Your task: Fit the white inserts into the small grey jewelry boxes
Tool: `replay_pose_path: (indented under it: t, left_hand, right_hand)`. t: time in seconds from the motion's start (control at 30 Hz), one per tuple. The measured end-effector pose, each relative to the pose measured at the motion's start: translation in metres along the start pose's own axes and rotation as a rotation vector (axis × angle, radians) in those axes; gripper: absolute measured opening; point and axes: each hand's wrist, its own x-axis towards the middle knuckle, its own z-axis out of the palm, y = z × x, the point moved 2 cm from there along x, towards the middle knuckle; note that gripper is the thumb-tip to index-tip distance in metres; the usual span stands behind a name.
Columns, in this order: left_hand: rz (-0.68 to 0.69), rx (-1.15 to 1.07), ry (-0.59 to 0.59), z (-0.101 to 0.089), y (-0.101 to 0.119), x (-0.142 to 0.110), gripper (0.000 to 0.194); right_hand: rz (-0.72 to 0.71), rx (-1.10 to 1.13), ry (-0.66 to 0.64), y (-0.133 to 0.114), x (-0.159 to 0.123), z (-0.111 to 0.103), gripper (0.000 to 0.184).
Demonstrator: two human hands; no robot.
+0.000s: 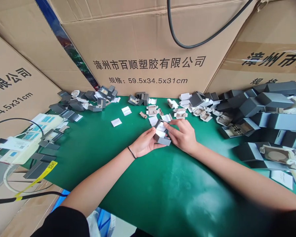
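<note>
My left hand (146, 142) is wrapped round a small dark grey gift box (163, 141) above the green table. The box stands open, with its lid folded back and white showing inside. At its upper part lies a white folded paper (161, 126) with small print. My right hand (183, 134) is closed at the right side of the box, its thumb and fingertips on the paper. Some fingertips are hidden behind the box. Just beyond my hands lie small white card inserts (152, 111) and a little brown cardboard piece (143, 115).
Grey boxes (273, 100) are heaped on the right, with more (76, 104) at the back left. Printed white leaflets (116, 122) lie on the green table (96, 144). A power strip (37, 135) with cables borders the left edge. Large cartons (138, 39) wall the back; a black cable (185, 46) hangs there.
</note>
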Motion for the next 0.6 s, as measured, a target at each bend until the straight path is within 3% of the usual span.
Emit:
replay_pose_path:
  t: [0.13,0.33,0.6]
  left_hand:
    - [0.020,-0.002,-0.030,-0.001,0.002,0.000,0.031]
    - [0.018,0.019,-0.084,-0.001,0.004,0.000,0.032]
    - [0.073,0.001,-0.087,-0.005,0.003,-0.007,0.033]
  right_hand:
    - [-0.129,-0.209,-0.138,0.004,-0.002,0.002,0.039]
    - [-0.068,-0.242,-0.243,0.003,-0.004,0.003,0.046]
    - [-0.045,-0.344,-0.366,-0.017,-0.004,-0.003,0.053]
